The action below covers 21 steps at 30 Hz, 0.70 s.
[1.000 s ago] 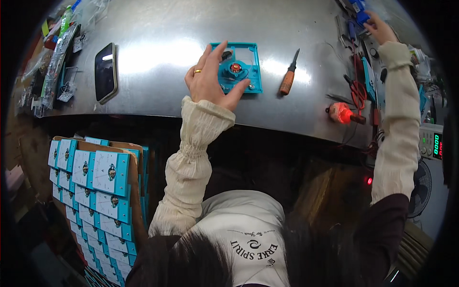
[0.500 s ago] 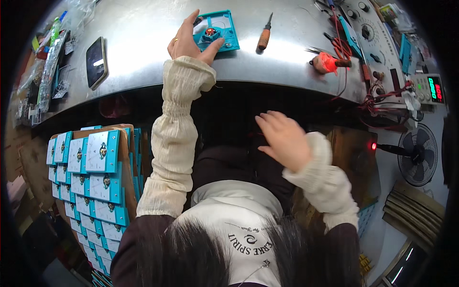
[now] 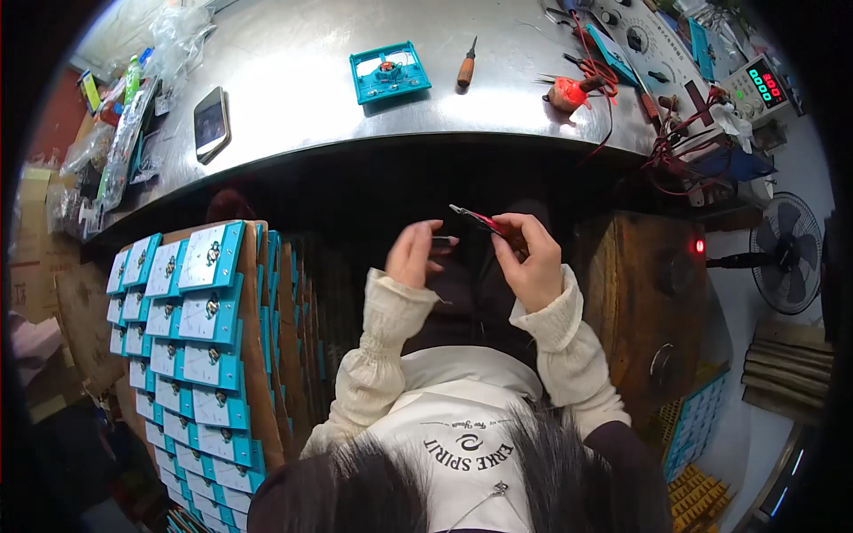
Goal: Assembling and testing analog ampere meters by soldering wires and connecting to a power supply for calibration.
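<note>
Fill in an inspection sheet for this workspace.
Surface: metal bench, light reflecting off it.
Work items: red tool in hand; teal case on the bench, screwdriver to its right.
Clutter: clear bags at bench left; phone near.
Grip: right hand holds the red tool; left hand blurred, hold unclear.
Cables: red wires tangled, bench right.
Surroundings: fan right; teal units stacked left.

White light (image 3: pixel 289 102) glares off the far grey metal workbench (image 3: pixel 484 115); a boxy brown wooden cabinet (image 3: pixel 644 302) stands nearer, at right.
</note>
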Motion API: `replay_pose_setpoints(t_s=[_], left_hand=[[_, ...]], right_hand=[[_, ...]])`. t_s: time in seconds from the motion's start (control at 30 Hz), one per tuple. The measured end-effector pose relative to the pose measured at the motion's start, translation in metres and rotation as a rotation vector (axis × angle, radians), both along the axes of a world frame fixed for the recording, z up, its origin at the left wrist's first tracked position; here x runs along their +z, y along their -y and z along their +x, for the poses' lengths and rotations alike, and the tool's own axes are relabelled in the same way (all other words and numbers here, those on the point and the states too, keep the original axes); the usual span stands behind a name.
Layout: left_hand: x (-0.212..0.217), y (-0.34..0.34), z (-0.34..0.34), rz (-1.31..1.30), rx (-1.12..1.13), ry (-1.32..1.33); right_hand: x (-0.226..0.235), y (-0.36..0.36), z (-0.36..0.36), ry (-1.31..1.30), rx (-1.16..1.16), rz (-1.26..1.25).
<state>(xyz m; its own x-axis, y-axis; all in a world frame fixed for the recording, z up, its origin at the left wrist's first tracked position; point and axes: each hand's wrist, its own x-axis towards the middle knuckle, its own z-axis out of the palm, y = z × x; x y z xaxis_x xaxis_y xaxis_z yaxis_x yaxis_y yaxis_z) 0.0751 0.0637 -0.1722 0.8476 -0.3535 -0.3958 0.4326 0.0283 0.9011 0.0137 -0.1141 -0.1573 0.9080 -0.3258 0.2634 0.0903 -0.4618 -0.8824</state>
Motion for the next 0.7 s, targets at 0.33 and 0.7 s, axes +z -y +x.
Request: replay_pose_setpoints(t_s=[0.33,0.7], left_hand=[[-0.003,0.029,-0.015,-0.35,-0.13,0.134],[0.055,0.044,0.081,0.533,0.363,1.114]], right_hand=[[0.008,-0.028,-0.021,-0.278,0.335,0.564],[0.01,0.028,0.035,-0.173,-0.156,0.004]])
